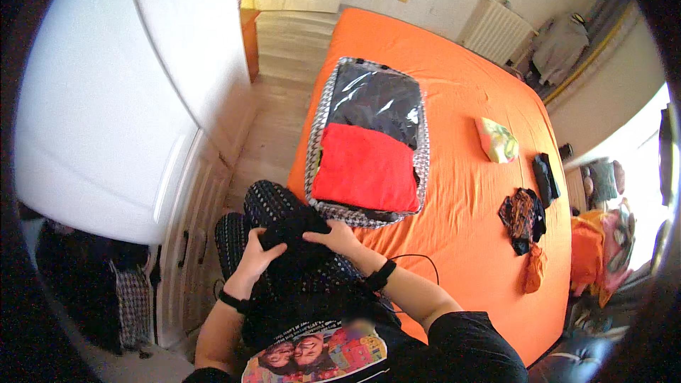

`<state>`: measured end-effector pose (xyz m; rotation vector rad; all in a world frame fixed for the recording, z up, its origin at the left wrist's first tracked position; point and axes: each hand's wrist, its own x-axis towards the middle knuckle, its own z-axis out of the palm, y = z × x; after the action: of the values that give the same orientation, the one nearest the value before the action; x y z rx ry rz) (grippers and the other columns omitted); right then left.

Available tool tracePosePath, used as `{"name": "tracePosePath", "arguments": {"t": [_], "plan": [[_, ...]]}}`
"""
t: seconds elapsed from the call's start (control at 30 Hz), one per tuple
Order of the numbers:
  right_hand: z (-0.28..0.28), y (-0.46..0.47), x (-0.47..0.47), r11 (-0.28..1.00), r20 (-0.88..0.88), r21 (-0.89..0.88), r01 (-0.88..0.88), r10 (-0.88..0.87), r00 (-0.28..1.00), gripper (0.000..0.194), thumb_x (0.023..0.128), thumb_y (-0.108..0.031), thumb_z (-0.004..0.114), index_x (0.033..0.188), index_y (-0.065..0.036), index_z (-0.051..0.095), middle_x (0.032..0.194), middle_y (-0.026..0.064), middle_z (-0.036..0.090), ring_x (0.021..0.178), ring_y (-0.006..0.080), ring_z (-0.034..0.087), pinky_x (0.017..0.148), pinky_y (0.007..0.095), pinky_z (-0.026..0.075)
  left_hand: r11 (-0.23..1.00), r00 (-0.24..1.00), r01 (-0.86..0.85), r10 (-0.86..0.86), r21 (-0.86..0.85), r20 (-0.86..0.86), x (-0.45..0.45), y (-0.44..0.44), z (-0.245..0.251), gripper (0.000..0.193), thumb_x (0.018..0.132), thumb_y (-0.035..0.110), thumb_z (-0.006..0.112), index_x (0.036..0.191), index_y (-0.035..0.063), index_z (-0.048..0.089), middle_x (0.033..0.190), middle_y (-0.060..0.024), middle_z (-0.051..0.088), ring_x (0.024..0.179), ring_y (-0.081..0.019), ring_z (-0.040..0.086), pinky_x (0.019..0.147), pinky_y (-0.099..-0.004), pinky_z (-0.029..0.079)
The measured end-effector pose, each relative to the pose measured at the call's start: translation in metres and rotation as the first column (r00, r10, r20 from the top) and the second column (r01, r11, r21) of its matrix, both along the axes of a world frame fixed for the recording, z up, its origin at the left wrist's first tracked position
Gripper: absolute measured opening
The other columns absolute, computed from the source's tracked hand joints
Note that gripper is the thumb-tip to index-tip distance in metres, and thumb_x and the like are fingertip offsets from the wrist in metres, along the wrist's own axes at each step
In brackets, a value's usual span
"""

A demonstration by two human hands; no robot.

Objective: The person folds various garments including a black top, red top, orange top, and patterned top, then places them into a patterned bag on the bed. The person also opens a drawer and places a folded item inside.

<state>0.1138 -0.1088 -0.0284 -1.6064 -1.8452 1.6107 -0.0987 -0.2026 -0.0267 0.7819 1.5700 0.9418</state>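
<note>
Over my lap, my left hand [260,255] and my right hand [338,239] both grip a dark, bunched piece of fabric [292,231], thumbs on top. Its exact shape is hard to tell against my dark patterned trousers [229,239]. Just beyond my right hand lies a houndstooth-edged storage case [424,170] on the bed. Folded red cloth [367,167] covers its near half. Clear plastic over dark contents [375,98] fills the far half.
An orange-sheeted bed [457,255] extends to my right. On it lie a pale patterned bundle [497,141], a rolled dark cloth [546,181], a dark patterned garment [524,218] and a small orange cloth [534,268]. White wardrobe doors [106,90] stand at left; a radiator [497,29] is on the far wall.
</note>
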Motion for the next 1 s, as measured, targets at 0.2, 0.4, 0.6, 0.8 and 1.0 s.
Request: {"name": "tracePosePath", "arguments": {"t": [0.2,0.4,0.6,0.8,1.0], "plan": [[0.040,-0.011,0.035,0.999,-0.380,-0.030,-0.030,0.016,0.925,0.069,0.073,-0.026,0.082,0.128,0.000,0.049,0.123,0.0086,0.054,0.115,0.0169,0.048,0.100,0.0305,0.038,0.941,0.950,0.302,-0.310,0.152,0.033,0.004,0.004,0.044,0.058,0.080,0.011,0.076,0.127,0.0033,0.043,0.111,-0.0093,0.055,0.103,-0.0196,0.056,0.087,-0.0310,0.047],[0.128,0.042,0.164,0.994,-0.537,0.103,0.020,0.039,0.843,0.069,0.056,0.006,0.061,0.123,-0.005,0.047,0.106,0.0037,0.058,0.101,0.0145,0.056,0.088,0.0302,0.046,0.952,0.896,0.196,-0.272,0.237,0.350,0.008,0.010,0.064,0.047,0.091,0.008,0.062,0.133,0.0076,0.040,0.112,-0.0082,0.053,0.099,-0.0198,0.061,0.083,-0.0294,0.049],[0.129,0.147,0.208,0.996,-0.682,0.037,0.076,-0.031,0.731,0.079,0.054,0.008,0.057,0.132,0.000,0.047,0.117,0.0040,0.060,0.113,0.0196,0.056,0.102,0.0325,0.040,0.943,0.904,0.244,-0.306,0.228,0.300,0.010,0.017,0.066,0.042,0.094,0.011,0.058,0.132,0.0070,0.041,0.113,-0.0083,0.053,0.099,-0.0189,0.060,0.082,-0.0288,0.048],[0.064,0.234,0.191,0.918,0.233,0.095,-0.386,0.356,0.905,0.069,0.063,0.002,0.056,0.131,-0.012,0.051,0.110,0.0100,0.062,0.100,0.0219,0.057,0.080,0.0351,0.049,0.959,0.947,0.198,-0.241,0.204,0.212,0.011,0.017,0.065,0.036,0.094,0.009,0.055,0.128,0.0032,0.045,0.111,-0.0088,0.055,0.096,-0.0194,0.061,0.080,-0.0288,0.049],[0.037,0.244,0.175,0.737,0.517,0.447,-0.507,0.250,0.819,0.046,0.073,-0.002,0.060,0.117,-0.014,0.059,0.115,0.0135,0.059,0.105,0.0359,0.058,0.084,0.0417,0.050,0.966,0.953,0.185,-0.221,0.182,0.205,0.014,0.018,0.056,0.031,0.095,0.009,0.053,0.125,0.0023,0.048,0.110,-0.0090,0.057,0.095,-0.0189,0.062,0.080,-0.0288,0.050]]}}
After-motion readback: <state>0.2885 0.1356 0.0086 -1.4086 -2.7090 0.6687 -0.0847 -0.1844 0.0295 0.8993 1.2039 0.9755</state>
